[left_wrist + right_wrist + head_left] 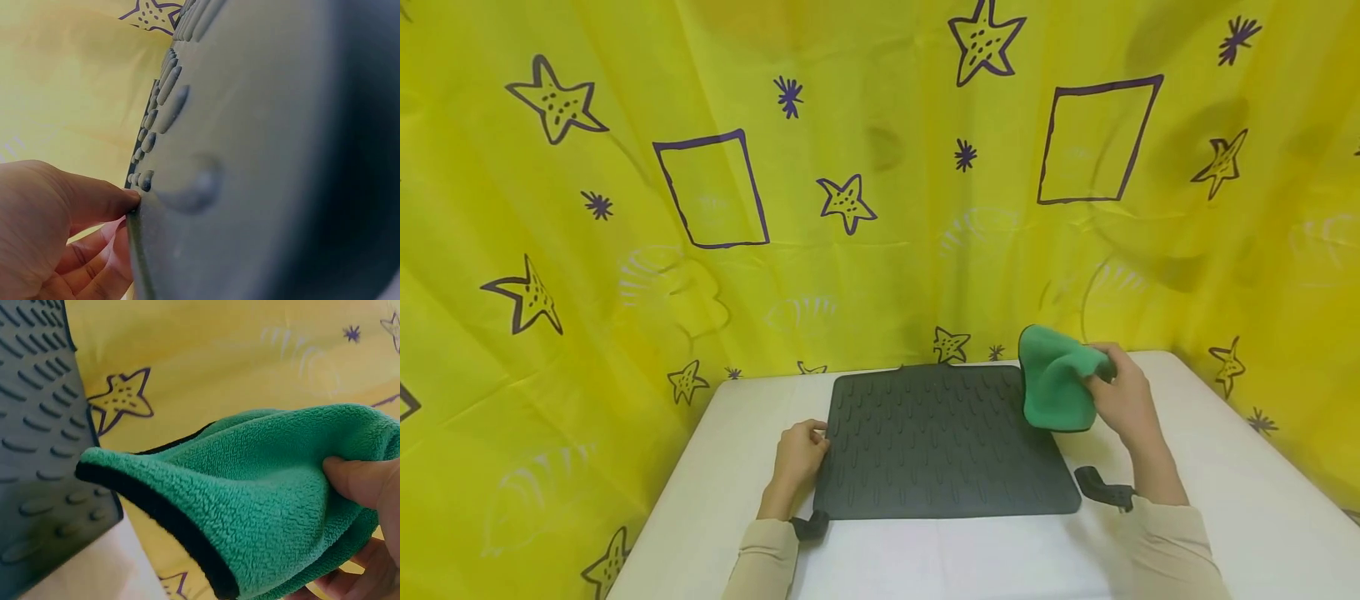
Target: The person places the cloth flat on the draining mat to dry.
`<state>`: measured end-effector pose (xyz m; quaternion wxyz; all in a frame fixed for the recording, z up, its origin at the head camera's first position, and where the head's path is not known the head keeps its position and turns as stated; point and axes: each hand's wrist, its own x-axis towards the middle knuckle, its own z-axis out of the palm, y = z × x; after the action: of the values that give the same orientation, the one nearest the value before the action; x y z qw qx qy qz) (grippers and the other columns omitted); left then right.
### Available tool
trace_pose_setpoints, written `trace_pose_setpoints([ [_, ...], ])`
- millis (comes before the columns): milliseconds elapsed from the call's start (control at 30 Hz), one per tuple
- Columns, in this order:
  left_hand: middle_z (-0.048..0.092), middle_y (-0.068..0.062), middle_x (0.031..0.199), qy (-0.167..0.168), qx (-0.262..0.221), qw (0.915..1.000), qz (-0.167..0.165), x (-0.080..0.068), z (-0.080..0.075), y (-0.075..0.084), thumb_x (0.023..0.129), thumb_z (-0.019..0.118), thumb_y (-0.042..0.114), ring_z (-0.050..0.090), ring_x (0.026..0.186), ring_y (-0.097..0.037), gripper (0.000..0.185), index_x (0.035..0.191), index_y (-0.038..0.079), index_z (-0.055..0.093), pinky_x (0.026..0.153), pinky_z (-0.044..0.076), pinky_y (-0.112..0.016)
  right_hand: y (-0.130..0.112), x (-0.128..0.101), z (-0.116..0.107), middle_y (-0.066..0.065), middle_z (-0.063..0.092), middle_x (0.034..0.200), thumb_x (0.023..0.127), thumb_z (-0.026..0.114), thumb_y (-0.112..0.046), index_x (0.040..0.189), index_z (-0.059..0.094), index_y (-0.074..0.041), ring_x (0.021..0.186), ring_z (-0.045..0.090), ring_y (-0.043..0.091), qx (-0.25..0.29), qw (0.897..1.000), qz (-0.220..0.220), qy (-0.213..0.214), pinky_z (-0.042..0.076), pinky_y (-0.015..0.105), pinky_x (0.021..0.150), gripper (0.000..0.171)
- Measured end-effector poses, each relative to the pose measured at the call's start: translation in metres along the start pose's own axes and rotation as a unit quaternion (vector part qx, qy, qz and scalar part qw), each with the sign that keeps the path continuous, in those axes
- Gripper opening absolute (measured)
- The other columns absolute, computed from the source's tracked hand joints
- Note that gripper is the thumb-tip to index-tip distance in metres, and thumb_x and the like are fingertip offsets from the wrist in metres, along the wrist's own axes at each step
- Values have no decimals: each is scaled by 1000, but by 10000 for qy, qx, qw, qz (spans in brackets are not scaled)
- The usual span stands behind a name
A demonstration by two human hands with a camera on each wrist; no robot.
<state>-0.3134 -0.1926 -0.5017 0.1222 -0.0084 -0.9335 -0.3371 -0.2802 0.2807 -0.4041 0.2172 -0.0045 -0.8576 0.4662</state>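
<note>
A dark grey rubber mat (940, 450) with rows of raised ridges takes up the middle of the white table. My left hand (801, 457) pinches its left edge; in the left wrist view the thumb (103, 199) presses on the ridged face, with the other fingers behind the edge. At the mat's far right corner, my right hand (1123, 396) holds a green cloth (1054, 379) with a dark border. The right wrist view shows the cloth (250, 494) bunched between thumb and fingers, its loose part hanging over towards the mat. Whether the cloth touches the mat, I cannot tell.
The white table (1210, 467) extends on both sides of the mat and in front of it. Behind it hangs a yellow curtain (880, 275) printed with stars and frames. Dark wrist mounts (1103, 490) are strapped to both forearms.
</note>
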Motion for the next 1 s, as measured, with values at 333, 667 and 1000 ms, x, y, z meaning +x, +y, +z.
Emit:
trace_pose_setpoints([
  [333,71,-5,78,53,23,10000,41,1,0,-1,85,71,1,61,64,-14,26,111,-1,74,59,49,-31,-18,-3,15,29,54,137,104,59,-25,135,52,1,123,48,44,398,9989,-260,23,39,64,96,42],
  [667,71,-5,77,106,21,9999,85,1,1,-1,85,71,0,60,64,-14,26,110,-1,75,58,49,-31,-24,-4,39,23,57,135,103,61,-28,134,53,-3,125,50,38,638,9968,-466,-154,44,54,94,41],
  [1000,71,-5,77,121,25,9999,71,2,1,-1,85,71,0,61,64,-14,25,109,0,75,59,49,-31,-36,-10,67,23,58,139,103,62,-28,134,54,-5,131,51,42,815,9944,-524,-424,46,60,98,40],
])
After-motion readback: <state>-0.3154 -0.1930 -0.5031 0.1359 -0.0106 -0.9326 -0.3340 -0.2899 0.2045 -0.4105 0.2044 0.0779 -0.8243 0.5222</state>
